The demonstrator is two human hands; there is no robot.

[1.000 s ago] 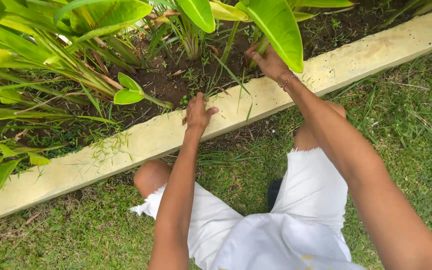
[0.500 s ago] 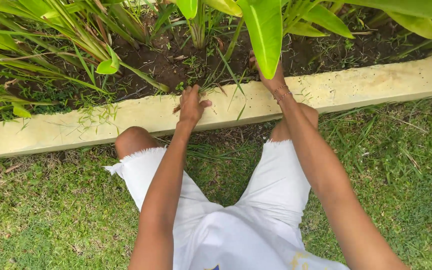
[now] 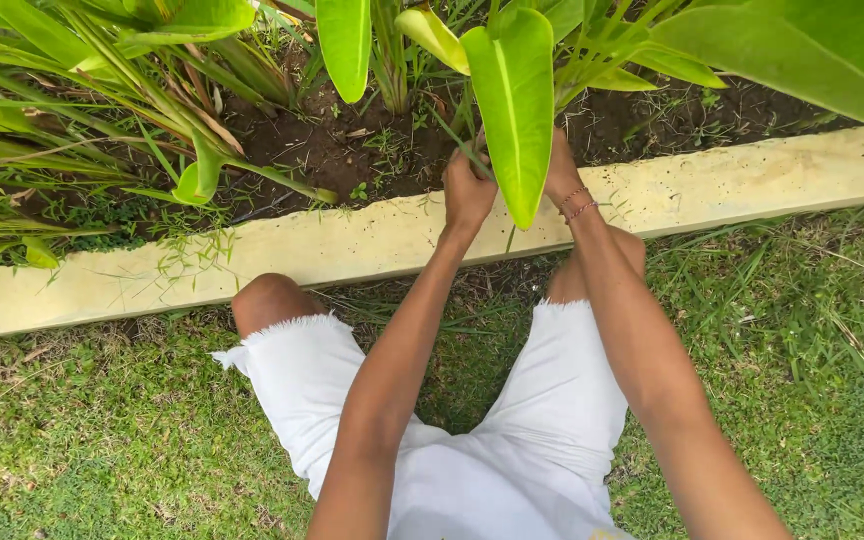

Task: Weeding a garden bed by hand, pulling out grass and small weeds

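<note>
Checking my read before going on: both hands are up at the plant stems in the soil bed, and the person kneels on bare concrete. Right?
Not quite. The head view shows the person kneeling on grass, not bare concrete. The left hand and right hand are indeed at the plant stems in the soil bed.

I am looking down on an outdoor scene in soft, even daylight. A short, patchy green lawn (image 3: pixel 102 450) is filling the lower part of the frame. A pale yellowish concrete kerb (image 3: pixel 132 280) is running across the middle, rising slightly toward the right edge. Behind it, a bed of dark brown soil (image 3: pixel 322 150) is lying across the top, with long narrow green blades (image 3: pixel 72 60) crowding the upper left corner.
</note>
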